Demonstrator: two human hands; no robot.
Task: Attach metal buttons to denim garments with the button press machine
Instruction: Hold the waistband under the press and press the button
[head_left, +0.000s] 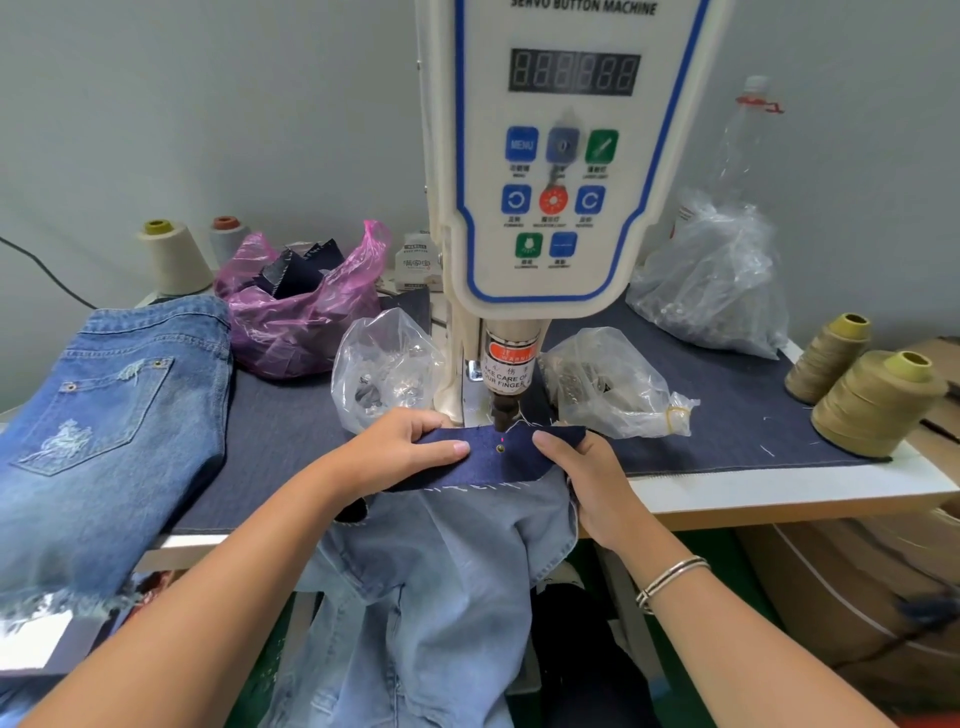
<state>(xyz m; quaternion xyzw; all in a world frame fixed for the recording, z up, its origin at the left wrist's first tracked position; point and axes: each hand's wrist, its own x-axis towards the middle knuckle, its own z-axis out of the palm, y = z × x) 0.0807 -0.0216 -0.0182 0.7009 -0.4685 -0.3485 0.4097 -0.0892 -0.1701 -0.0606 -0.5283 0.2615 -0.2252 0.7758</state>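
You are pinching the dark denim band (498, 457) taut with your left hand (410, 447) and right hand (587, 467), at the tabletop's front edge. You are lining it up under the punch (503, 413); next, I judge, fingers must stay clear while it presses.

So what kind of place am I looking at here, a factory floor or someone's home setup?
Most likely a small garment workshop: a servo button machine on the bench, cones of thread beside it, bagged metal fittings, and finished denim shorts stacked at the left.
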